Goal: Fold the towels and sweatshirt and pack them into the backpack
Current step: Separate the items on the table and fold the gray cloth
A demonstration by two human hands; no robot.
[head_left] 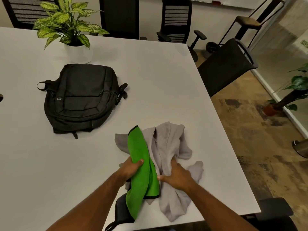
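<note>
A green towel [141,174] with black edging lies crumpled across a grey sweatshirt [168,147] near the table's front edge. My left hand [131,169] grips the green towel at its left side, thumb on top. My right hand [176,175] grips a bunch of the grey sweatshirt just right of the towel. A dark towel [121,209] peeks out under the green one at the front edge. The black backpack [80,97] lies flat and zipped shut on the white table [158,80], to the far left of the pile.
A potted plant [73,30] in a white pot stands behind the backpack. Black office chairs [223,67] line the far and right sides of the table. Another chair [275,212] sits by the front right corner.
</note>
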